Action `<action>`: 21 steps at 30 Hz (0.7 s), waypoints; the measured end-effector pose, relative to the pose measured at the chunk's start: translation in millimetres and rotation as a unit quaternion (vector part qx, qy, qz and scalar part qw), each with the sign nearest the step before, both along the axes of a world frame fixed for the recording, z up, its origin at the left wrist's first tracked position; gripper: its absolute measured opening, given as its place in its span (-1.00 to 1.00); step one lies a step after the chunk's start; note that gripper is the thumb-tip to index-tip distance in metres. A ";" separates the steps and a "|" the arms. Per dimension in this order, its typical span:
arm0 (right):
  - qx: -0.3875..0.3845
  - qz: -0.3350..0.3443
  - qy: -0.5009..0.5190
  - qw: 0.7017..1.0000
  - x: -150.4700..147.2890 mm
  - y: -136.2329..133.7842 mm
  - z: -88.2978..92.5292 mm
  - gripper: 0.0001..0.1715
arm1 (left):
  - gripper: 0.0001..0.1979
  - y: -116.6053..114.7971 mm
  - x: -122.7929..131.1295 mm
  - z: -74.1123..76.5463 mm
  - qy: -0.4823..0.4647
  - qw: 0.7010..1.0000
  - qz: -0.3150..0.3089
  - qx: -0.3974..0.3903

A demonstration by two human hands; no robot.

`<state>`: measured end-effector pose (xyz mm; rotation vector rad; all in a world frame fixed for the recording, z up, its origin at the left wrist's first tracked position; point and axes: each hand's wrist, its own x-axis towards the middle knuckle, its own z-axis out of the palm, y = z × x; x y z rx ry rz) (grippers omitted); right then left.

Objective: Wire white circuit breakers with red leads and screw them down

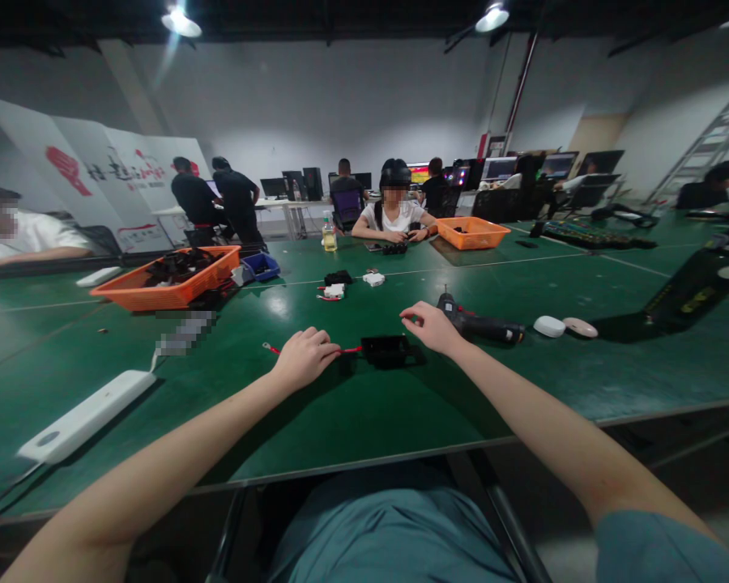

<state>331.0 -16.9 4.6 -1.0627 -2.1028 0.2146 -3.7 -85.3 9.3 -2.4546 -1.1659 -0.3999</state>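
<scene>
My left hand is closed around a red wire. A metal ring terminal pokes out on the wire's left end, and its right end meets a small black plastic box lying on the green table. Just right of the box, slightly above the tabletop, my right hand has thumb and fingertips drawn together in a pinch; anything between them is too small to make out. A black power screwdriver lies beyond that hand. Farther forward are white parts with red wires and another white part.
An orange basket of black parts and a blue bin stand left. A white power strip lies nearer. Two small rounded cases sit right. Across the table a person works near another orange basket.
</scene>
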 end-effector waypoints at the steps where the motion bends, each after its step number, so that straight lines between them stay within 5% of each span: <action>1: 0.001 0.003 0.001 1.000 -0.1 -0.4 0.1 -0.79 | -0.67 -0.1 0.1 0.0 -0.001 1.000 0.000 -0.001; 12: 0.050 0.076 0.031 0.995 -34.3 -37.6 20.5 -0.75 | -0.69 0.9 0.1 -3.7 -0.007 1.000 0.003 -0.001; 21: 0.016 0.115 -0.001 0.993 -46.7 -47.8 17.6 -0.85 | -0.69 -6.5 4.8 -4.4 -0.005 1.000 -0.004 0.007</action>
